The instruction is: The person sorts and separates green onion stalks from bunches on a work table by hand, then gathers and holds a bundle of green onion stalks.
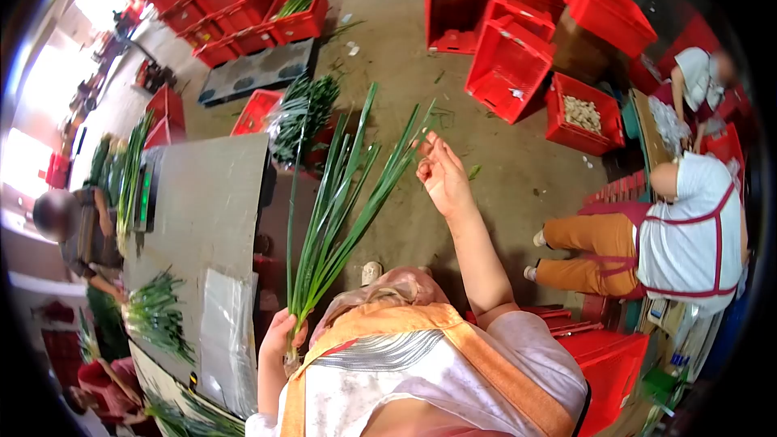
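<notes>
A bunch of green onions [328,231] fans upward in front of my apron. My left hand [279,340] is closed around its lower stem end, which partly hides the roots. Close to the right-hand leaf tips is my right hand [443,174], raised with its fingers loosely bent and apart. I see nothing held in it, though the thin leaf tips pass very near the fingertips. Left of the bunch is the table [210,186], with a clear plastic sheet or bag [227,340] lying on its near part.
Green onions [158,316] lie at the table's left, by another person's hand. A scale with a green display [144,198] stands there. Red crates [510,69] sit ahead and a red crate [607,368] at lower right. Co-workers [688,226] are at the right.
</notes>
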Tool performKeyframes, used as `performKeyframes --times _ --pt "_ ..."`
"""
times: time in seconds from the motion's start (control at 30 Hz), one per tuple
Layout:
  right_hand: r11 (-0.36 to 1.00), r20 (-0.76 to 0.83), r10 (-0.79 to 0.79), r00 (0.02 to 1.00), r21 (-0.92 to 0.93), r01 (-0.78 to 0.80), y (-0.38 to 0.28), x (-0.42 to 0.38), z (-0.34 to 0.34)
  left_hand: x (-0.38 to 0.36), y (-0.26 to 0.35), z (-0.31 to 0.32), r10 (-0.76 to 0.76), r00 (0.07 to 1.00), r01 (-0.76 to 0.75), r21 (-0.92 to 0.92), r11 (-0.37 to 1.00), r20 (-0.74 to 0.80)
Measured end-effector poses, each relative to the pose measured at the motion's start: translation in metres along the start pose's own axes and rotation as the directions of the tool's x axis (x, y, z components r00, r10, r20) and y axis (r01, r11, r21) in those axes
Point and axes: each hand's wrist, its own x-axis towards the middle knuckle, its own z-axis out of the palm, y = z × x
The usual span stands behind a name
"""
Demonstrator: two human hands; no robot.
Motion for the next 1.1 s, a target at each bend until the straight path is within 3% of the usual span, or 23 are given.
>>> performKeyframes --times 0.1,0.2,0.3,0.4,0.43,0.47,0.5,0.53,0.57,0.6,0.63,0.67,0.7,0.77,0.8,0.9,1.03,1.07,1.1 --pt "0.997 -0.151 0.07 0.986 0.047 -0.063 0.029 0.001 0.01 -0.014 -0.012 -0.003 0.026 0.999 -0.027 -0.078 0.997 -0.024" --pt "0.979 -0.013 0.183 0.983 0.089 -0.181 0.053 -0.002 0.021 -0.02 -0.025 -0.018 0.013 1.0 -0.016 -0.144 0.989 -0.027" --pt "0.977 0.023 0.198 0.98 0.079 -0.199 0.066 -0.005 0.039 -0.018 -0.03 -0.04 0.002 1.0 -0.001 -0.153 0.988 0.006" --pt "0.995 -0.048 0.099 0.994 -0.021 -0.1 0.08 -0.003 0.039 -0.014 -0.017 -0.061 0.007 0.999 -0.001 -0.139 0.99 0.045" --pt "0.992 -0.159 0.128 0.979 0.04 -0.123 0.083 -0.006 0.05 -0.015 -0.008 -0.066 0.032 0.999 -0.029 -0.131 0.991 0.02" --pt "0.942 0.04 0.138 0.99 0.304 -0.143 0.099 -0.001 0.03 -0.017 -0.002 -0.081 0.033 0.997 -0.028 -0.078 0.997 0.07" --pt "0.907 0.117 0.171 0.978 0.369 -0.202 0.091 -0.003 0.04 -0.019 0.004 -0.095 0.036 0.994 -0.034 -0.022 0.999 0.107" --pt "0.991 0.042 0.041 0.998 0.124 -0.045 0.093 -0.007 0.041 -0.03 0.026 -0.084 0.116 0.993 -0.114 0.114 0.987 -0.007" --pt "0.978 -0.261 -0.056 0.964 -0.208 0.0 0.098 -0.009 0.066 -0.035 0.04 -0.107 0.046 0.997 -0.057 0.207 0.977 0.056" --pt "0.988 0.126 -0.027 0.992 0.156 0.007 0.094 0.002 0.011 -0.039 0.045 -0.122 0.176 0.984 -0.176 0.346 0.922 0.032" --pt "0.99 -0.024 -0.1 0.995 0.093 0.102 0.094 0.001 0.017 -0.035 0.038 -0.152 0.465 0.877 -0.446 0.572 0.689 0.123" --pt "0.991 -0.063 -0.131 0.989 -0.04 0.129 0.095 -0.001 0.016 -0.049 0.056 -0.167 0.534 0.84 -0.443 0.689 0.574 0.095" --pt "0.994 -0.122 -0.104 0.987 0.014 0.107 0.095 0.002 0.007 -0.062 0.071 -0.182 0.494 0.87 -0.302 0.803 0.514 0.011" --pt "1.0 -0.286 -0.02 0.958 0.005 0.023 0.112 -0.01 0.03 -0.088 0.091 -0.227 0.564 0.823 -0.121 0.951 0.285 -0.064" --pt "0.999 -0.308 0.022 0.951 -0.034 -0.034 0.127 -0.013 0.028 -0.102 0.1 -0.253 0.63 0.776 -0.107 0.981 0.16 -0.019" --pt "0.972 -0.416 0.1 0.904 -0.154 -0.178 0.167 -0.027 0.027 -0.159 0.117 -0.348 0.694 0.709 -0.022 0.987 -0.16 0.129" --pt "0.925 -0.513 0.15 0.845 -0.23 -0.304 0.206 -0.037 0.018 -0.263 0.159 -0.454 0.639 0.761 0.169 0.917 -0.36 0.111" --pt "0.909 -0.525 0.154 0.837 -0.257 -0.329 0.213 -0.041 0.028 -0.291 0.175 -0.474 0.655 0.752 0.246 0.888 -0.389 0.078" --pt "0.894 -0.52 0.175 0.836 -0.272 -0.356 0.219 -0.041 0.035 -0.319 0.184 -0.505 0.537 0.794 0.514 0.785 -0.345 -0.284"
